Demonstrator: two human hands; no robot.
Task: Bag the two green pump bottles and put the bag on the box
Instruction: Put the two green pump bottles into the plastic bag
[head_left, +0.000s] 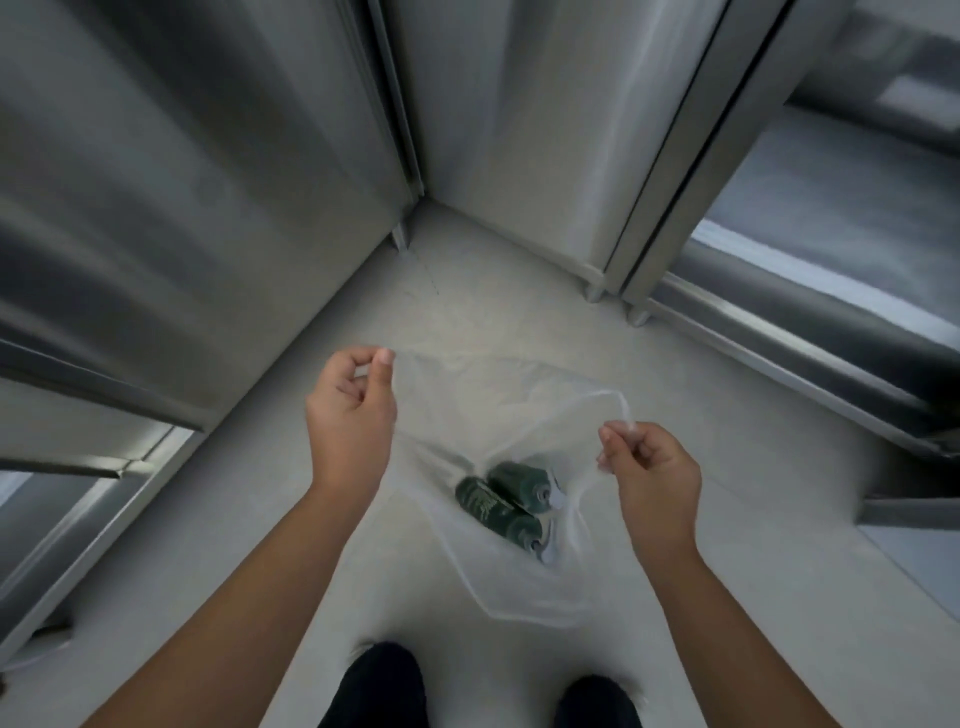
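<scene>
Head view, items held:
- Left hand (349, 410): your fingers pinched closed on one edge of the clear bag (467, 410).
- Right hand (652, 467): your fingers pinched closed on the opposite edge, which is stretched thin.
- Two green bottles (501, 501): lying side by side low in the bag, between and below your fingers.
- Box: not in view.

Risk: likely slip of that thin edge; the bottles' weight could tip them out onto the floor (467, 270).

Pump heads (551, 540) blurred behind bag film (467, 410) (labels unreadable)
</scene>
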